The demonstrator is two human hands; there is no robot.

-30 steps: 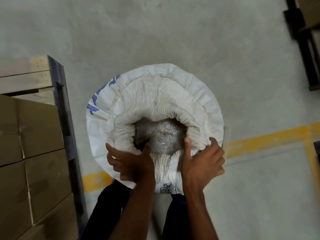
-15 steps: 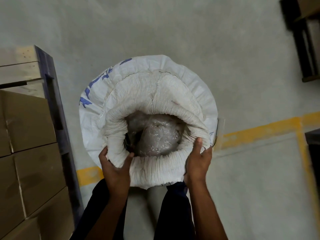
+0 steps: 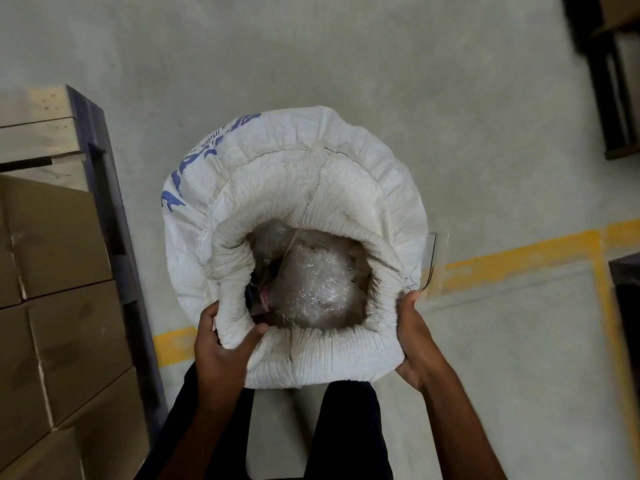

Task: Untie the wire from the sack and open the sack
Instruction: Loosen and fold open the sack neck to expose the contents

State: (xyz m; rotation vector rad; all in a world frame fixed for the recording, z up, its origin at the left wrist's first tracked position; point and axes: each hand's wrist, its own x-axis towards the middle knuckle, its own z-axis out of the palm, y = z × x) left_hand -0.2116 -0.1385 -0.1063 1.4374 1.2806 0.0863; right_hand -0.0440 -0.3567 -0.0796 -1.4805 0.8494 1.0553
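A white woven sack (image 3: 346, 157) with blue print stands upright on the floor just in front of my legs. Its mouth is open and the rim is rolled down into a thick gathered cuff. Inside lies a clear bubble-wrap bundle (image 3: 315, 282) with a thin strand across it. My left hand (image 3: 221, 344) grips the near-left part of the rolled rim, thumb inside the mouth. My right hand (image 3: 415, 337) grips the near-right part of the rim from outside. No separate tie wire is identifiable.
Stacked cardboard boxes (image 3: 62, 306) on a wooden pallet with a dark blue edge (image 3: 114, 216) stand close on the left. A yellow floor line (image 3: 519, 261) runs behind the sack. Dark pallet or rack parts (image 3: 602, 98) sit at the upper right and right edge.
My hands have moved apart along the near rim, from the middle to its left and right sides, and the sack's mouth has widened, showing more of the bubble-wrap bundle.
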